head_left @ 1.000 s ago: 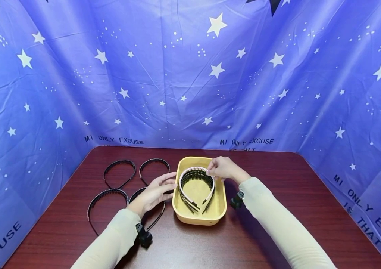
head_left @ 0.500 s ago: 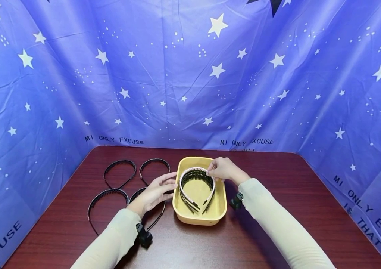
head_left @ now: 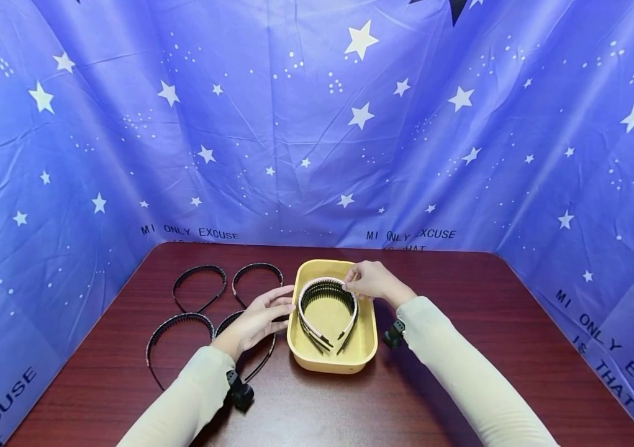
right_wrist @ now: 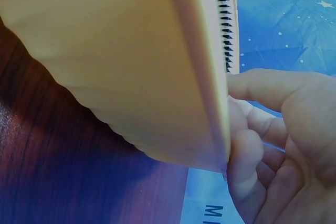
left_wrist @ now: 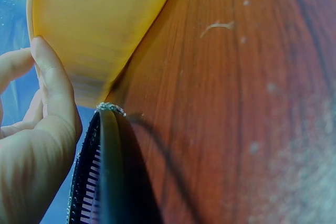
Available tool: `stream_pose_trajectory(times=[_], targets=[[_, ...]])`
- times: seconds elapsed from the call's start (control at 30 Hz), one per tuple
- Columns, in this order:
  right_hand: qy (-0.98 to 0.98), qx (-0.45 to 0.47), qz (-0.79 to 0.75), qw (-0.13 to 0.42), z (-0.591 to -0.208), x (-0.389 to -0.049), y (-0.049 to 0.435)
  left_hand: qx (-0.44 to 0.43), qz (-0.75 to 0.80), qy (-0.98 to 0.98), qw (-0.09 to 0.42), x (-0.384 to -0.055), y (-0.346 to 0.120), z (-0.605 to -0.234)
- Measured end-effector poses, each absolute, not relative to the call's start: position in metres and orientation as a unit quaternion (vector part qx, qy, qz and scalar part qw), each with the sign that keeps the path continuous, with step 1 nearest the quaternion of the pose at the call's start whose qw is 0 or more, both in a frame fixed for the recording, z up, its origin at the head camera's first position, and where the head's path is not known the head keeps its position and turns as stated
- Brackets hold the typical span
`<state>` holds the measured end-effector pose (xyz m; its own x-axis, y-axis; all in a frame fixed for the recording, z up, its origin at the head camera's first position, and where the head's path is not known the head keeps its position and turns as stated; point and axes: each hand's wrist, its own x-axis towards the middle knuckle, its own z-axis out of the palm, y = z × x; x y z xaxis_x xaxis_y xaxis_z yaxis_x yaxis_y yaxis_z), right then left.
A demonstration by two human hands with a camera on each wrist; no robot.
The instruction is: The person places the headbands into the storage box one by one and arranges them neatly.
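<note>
Four dark headbands lie on the table about the left hand: one beyond it and to the left, one straight beyond it, one left of its wrist, and one partly hidden under it. A single yellow tray sits between the two hands. Inside it lies a nested stack: one pale headband on top, several black headbands under it, too closely packed to count. All their ends point toward the person.

Past the right hand, a strip of wood separates the tray from the table's far edge, where the blue star curtain begins. The widest open room runs rightward from the right sleeve; more lies between the forearms, on the near side of the tray. Within the tray, yellow floor shows through the loop and around the stack.

The left hand is spread, fingers nearly straight, the tips touching the tray's wall on its side. The right hand pinches the pale headband by its upper right curve; its other fingers are bent, close against the tray's outer wall.
</note>
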<state>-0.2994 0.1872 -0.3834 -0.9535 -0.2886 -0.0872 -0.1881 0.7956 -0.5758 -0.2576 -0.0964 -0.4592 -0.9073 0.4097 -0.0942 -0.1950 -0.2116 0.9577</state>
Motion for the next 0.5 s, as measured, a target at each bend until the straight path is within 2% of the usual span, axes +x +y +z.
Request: stream_pose_trajectory(times=[0.5], targets=[[0.945, -0.125, -0.295, 0.073, -0.3868, -0.3011, 0.188, 0.084, 0.773, 0.598, 0.193, -0.2572, -0.0955, -0.4605]])
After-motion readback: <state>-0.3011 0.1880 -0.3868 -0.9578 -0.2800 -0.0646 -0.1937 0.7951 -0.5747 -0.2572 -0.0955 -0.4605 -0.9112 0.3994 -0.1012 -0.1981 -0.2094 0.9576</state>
